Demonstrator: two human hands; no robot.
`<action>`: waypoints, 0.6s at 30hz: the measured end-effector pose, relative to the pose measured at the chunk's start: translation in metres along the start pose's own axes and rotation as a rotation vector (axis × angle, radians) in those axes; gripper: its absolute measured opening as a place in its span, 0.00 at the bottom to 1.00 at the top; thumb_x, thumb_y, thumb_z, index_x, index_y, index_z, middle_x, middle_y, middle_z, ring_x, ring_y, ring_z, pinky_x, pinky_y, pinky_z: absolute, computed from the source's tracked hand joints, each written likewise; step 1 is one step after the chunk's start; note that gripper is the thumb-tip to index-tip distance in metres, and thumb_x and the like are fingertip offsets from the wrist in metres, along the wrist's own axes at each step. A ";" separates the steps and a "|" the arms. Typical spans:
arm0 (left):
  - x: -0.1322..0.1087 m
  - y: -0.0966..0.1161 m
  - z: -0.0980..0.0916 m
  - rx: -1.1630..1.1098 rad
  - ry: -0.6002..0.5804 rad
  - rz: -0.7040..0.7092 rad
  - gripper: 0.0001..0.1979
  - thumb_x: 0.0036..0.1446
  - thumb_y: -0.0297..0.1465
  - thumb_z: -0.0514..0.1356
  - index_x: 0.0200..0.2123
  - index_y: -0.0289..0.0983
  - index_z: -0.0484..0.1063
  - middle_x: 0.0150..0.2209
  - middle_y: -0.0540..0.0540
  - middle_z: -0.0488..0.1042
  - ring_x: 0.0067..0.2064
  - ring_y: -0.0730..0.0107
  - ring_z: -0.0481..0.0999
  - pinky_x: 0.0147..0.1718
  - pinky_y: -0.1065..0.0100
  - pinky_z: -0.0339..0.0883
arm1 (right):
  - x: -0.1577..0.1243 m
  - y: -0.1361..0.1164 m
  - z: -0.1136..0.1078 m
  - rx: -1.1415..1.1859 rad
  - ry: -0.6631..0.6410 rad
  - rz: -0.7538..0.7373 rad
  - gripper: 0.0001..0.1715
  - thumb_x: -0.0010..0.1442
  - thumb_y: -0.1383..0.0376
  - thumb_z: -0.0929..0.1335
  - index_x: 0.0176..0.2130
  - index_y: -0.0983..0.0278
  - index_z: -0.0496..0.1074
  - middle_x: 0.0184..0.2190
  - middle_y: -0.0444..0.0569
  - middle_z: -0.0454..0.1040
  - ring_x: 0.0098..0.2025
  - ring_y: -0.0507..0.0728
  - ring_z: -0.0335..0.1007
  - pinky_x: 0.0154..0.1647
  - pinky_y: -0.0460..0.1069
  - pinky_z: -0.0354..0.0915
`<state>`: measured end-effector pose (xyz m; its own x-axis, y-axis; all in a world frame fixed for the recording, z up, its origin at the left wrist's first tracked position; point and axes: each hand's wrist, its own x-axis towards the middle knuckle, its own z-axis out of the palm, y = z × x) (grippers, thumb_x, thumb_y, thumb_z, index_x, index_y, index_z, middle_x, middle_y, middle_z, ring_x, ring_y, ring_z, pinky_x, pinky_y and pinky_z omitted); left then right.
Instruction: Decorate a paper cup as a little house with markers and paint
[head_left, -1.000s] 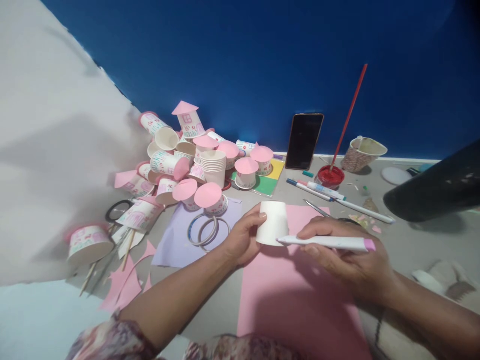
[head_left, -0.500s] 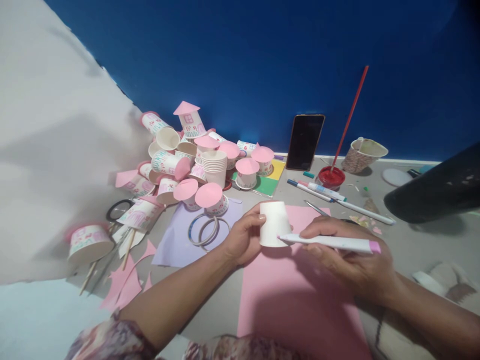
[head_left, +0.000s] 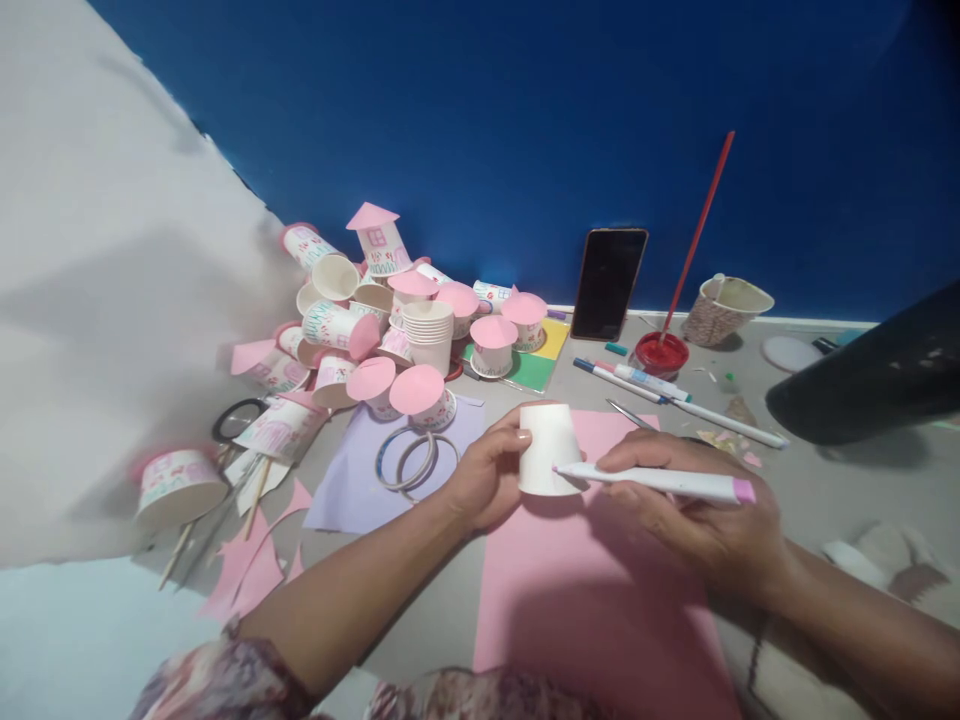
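Note:
My left hand (head_left: 491, 465) grips a plain white paper cup (head_left: 549, 440), turned upside down, from its left side; some of the fingers are hidden behind it. In my right hand (head_left: 712, 515) is a white marker (head_left: 667, 482) with a pink end, held like a pen. Its tip touches the lower middle of the cup wall, where a small pink mark shows. Both hands are above a pink sheet of paper (head_left: 600, 600). To their left, a lilac sheet (head_left: 352, 490) bears ring-shaped bangles (head_left: 409, 460).
Several decorated cups with pink paper roofs (head_left: 418, 390) crowd the left, around a stack of white cups (head_left: 429, 338). Behind my hands a phone (head_left: 609, 285) leans on the blue wall, beside markers (head_left: 637, 382), a red paint pot (head_left: 660, 355) and a dark cylinder (head_left: 870, 370).
The marker tip has shifted slightly left on the cup wall, and my right hand has moved a little left with it. My left hand and the cup are nearly still.

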<state>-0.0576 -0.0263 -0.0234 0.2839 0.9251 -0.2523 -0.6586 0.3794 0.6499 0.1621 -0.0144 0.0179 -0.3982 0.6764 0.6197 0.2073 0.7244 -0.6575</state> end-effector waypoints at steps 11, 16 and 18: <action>-0.002 0.002 0.002 -0.010 0.025 -0.004 0.26 0.47 0.29 0.68 0.52 0.35 0.79 0.41 0.42 0.83 0.41 0.57 0.81 0.47 0.59 0.72 | 0.004 -0.004 -0.002 -0.025 -0.011 -0.047 0.03 0.68 0.66 0.72 0.41 0.60 0.80 0.31 0.47 0.85 0.29 0.55 0.83 0.32 0.47 0.77; -0.002 0.003 0.002 -0.029 -0.029 0.001 0.26 0.49 0.28 0.66 0.54 0.36 0.78 0.42 0.41 0.84 0.45 0.50 0.84 0.52 0.53 0.73 | 0.003 -0.003 -0.001 -0.054 0.007 -0.011 0.05 0.69 0.65 0.72 0.41 0.60 0.81 0.32 0.49 0.86 0.30 0.57 0.83 0.32 0.48 0.78; -0.001 0.003 0.002 -0.053 -0.034 0.005 0.27 0.48 0.27 0.66 0.55 0.36 0.77 0.43 0.41 0.84 0.47 0.49 0.85 0.54 0.51 0.72 | 0.002 -0.003 -0.002 -0.076 0.025 -0.008 0.05 0.68 0.65 0.72 0.41 0.60 0.81 0.33 0.49 0.86 0.31 0.58 0.84 0.34 0.49 0.78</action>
<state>-0.0588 -0.0264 -0.0193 0.3034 0.9261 -0.2244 -0.6954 0.3762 0.6122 0.1621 -0.0145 0.0219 -0.3778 0.6731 0.6358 0.2717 0.7370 -0.6188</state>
